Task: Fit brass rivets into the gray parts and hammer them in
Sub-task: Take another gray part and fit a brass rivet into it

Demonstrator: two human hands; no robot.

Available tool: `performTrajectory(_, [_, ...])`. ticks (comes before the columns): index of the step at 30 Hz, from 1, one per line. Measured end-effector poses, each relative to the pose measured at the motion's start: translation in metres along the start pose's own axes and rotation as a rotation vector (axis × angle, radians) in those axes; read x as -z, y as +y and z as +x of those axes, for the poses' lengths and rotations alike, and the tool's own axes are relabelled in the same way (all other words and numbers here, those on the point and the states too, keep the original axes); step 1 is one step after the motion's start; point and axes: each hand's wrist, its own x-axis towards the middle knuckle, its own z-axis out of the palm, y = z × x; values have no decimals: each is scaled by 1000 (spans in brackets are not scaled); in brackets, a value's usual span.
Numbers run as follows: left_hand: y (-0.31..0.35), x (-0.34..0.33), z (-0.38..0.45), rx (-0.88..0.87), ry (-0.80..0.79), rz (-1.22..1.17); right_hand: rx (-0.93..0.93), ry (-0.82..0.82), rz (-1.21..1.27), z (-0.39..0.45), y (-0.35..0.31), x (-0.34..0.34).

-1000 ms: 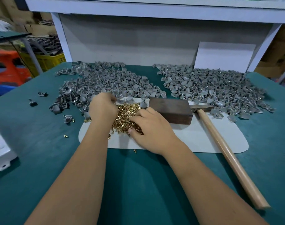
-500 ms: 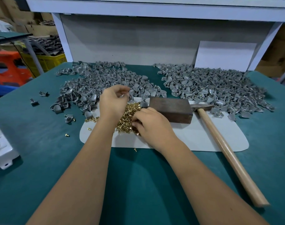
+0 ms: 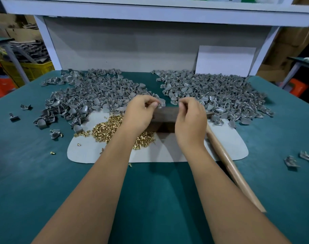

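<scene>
Two hands are raised just above the dark block, and this block is the landmark for all that follows. The left hand is over the block's left end; its fingers are curled and pinch a small gray part at the block's far left corner. The right hand is over the block's right half, with thumb and forefinger pressed together as if on a rivet, but the thing between them is too small to see, so I cannot tell for sure.

The relation that matters: the gray part lies to the left of the right fingertips, near but apart, with a gap over the block's far edge. I judge the right hand must travel leftward to bring a rivet into the part's hole.

The brass rivets lie in a heap left of the block and nearer the person, on the pale mat. Gray parts lie in two heaps, one beyond the block to the left and one beyond to the right. The hammer lies right of the block, its handle running toward the person, nearer the right hand, on the green desk.
</scene>
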Motion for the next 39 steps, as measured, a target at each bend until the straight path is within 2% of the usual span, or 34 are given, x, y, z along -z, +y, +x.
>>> performTrajectory(4, [2,-15,-4,-39,-17,130,-95,23,38,4,5,1])
performTrajectory(8, [5,-19,-6,-76,-18,175,-88,-29,-26,4,8,-2])
performTrajectory(15, [-2,-11,-16,-161,215,113,-91,-115,-40,13,9,-3])
performTrajectory(22, [-5,-25,-17,-118,107,209,-124,-204,7,15,7,-5])
performTrajectory(39, [-8,-25,-15,-51,106,149,-183,-261,106,10,2,-2])
